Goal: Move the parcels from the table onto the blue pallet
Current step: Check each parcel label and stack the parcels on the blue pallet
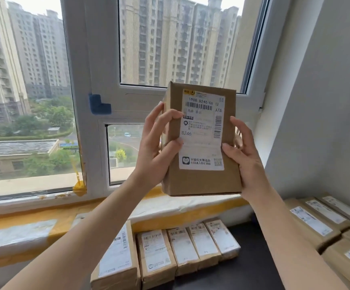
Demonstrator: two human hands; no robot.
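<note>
Bare forearms rise from the lower edge toward a brown cardboard parcel (201,141) held upright before the white-framed window (90,59). Left hand (155,147) grips its left edge, thumb and fingertips curled onto the front face. Right hand (243,155) clasps the right edge, thumb on the face, fingers wrapped behind. The parcel carries a white printed shipping label (202,130) with barcodes, facing the camera; corners appear sound. Below, a row of labelled brown parcels (180,250) rests on the dark table (243,264), with further ones at right. Judged step: lifted, transfer pending. No blue pallet is visible, so the next move calls for turning to locate it.
</note>
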